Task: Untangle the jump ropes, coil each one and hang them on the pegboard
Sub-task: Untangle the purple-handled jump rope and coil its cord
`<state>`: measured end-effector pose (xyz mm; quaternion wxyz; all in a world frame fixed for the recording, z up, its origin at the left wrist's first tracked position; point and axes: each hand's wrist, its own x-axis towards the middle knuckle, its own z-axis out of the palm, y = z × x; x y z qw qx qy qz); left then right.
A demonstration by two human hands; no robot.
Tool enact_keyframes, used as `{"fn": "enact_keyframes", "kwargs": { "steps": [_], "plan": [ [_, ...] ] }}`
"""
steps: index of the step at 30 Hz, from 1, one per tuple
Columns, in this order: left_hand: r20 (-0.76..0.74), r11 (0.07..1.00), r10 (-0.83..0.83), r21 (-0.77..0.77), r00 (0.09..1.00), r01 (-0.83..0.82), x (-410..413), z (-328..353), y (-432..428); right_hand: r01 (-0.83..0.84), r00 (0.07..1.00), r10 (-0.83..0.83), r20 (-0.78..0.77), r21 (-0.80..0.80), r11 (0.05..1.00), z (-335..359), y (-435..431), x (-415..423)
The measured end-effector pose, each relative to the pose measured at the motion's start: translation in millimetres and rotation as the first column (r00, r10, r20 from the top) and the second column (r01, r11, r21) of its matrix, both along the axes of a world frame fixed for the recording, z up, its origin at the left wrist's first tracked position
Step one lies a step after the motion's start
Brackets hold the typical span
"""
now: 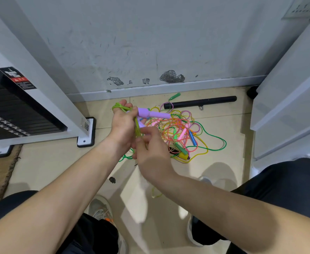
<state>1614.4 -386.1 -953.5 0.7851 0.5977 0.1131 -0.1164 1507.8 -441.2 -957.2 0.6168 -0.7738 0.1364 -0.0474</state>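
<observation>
As seen from the head view, the left hand (122, 123) is raised above the floor (49, 162). Turns of the yellow-green rope (117, 106) are looped round its fingers, and the two purple handles (151, 113) project to the right from its grip. The right hand (151, 149) sits just near of the left and touches it. Its thumb and fingers are closed on the same cord below the coil, though motion blur softens the exact pinch.

The cord looks thin, light and glossy. It is judged limp but springy, so the turns will probably spring open if tension drops. Grip across all turns at once, or take the rigid, thicker handles, which offer the surest hold.

The tangle (179, 132) lies on the floor just beyond the hands and to their right, with pink, orange, yellow and green cords crossing. A blue handle (192, 138) and a yellow handle (183, 155) lie within it, and a green handle (175, 96) lies at its far edge. Handles are judged the best pick-up points.

The hands cover the tangle's near-left part, and no cord can be traced to its handle. A yellow-green loop (156, 194) lies near, between the shoes, and whether it joins the held rope cannot be told. The pegboard is not in view. A black bar (200, 102) lies beyond the tangle.
</observation>
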Motion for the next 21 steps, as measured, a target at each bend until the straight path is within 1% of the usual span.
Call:
{"fn": "enact_keyframes", "kwargs": {
  "steps": [1, 3, 5, 7, 9, 11, 13, 14, 17, 19, 21],
  "plan": [
    [-0.031, 0.997, 0.006, -0.072, 1.0, -0.008, 3, 2, 2, 0.027, 1.0, -0.027, 0.007, 0.048, 0.998, -6, 2, -2],
    [-0.092, 0.977, 0.002, -0.212, 0.996, -0.022, 6, 8, 3, 0.038, 0.999, -0.04, 0.034, 0.067, 0.997, -17, -1, -4],
    [-0.169, 0.944, 0.035, -0.319, 0.985, -0.088, 6, 10, 5, -0.003, 0.997, 0.004, 0.077, -0.01, 1.0, -26, -10, -4],
    [-0.223, 0.919, 0.05, -0.37, 0.973, -0.133, 8, 10, 9, -0.035, 0.992, 0.051, 0.116, -0.134, 0.99, -29, -18, -5],
    [-0.275, 0.912, 0.05, -0.379, 0.96, -0.156, 10, 9, 15, -0.059, 0.989, 0.087, 0.122, -0.22, 0.974, -31, -24, -7],
    [-0.327, 0.899, 0.038, -0.401, 0.944, -0.175, 10, 11, 17, -0.098, 0.982, 0.137, 0.133, -0.262, 0.96, -36, -27, -8],
    [-0.326, 0.919, 0.026, -0.365, 0.945, -0.151, 8, 13, 18, -0.144, 0.973, 0.191, 0.126, -0.315, 0.938, -42, -30, -8],
    [-0.315, 0.935, 0.031, -0.327, 0.948, -0.14, 7, 14, 19, -0.163, 0.97, 0.209, 0.126, -0.303, 0.939, -44, -33, -7],
    [-0.316, 0.964, 0.049, -0.234, 0.948, -0.128, 7, 16, 21, -0.247, 0.958, 0.269, 0.099, -0.196, 0.949, -45, -50, -3],
    [-0.339, 0.97, 0.008, -0.228, 0.941, -0.09, 6, 20, 24, -0.334, 0.938, 0.344, 0.039, -0.155, 0.93, -43, -65, 3],
    [-0.357, 0.969, -0.066, -0.247, 0.932, -0.026, 5, 26, 26, -0.391, 0.92, 0.388, -0.052, -0.077, 0.917, -39, -79, 11]
  ]
}}
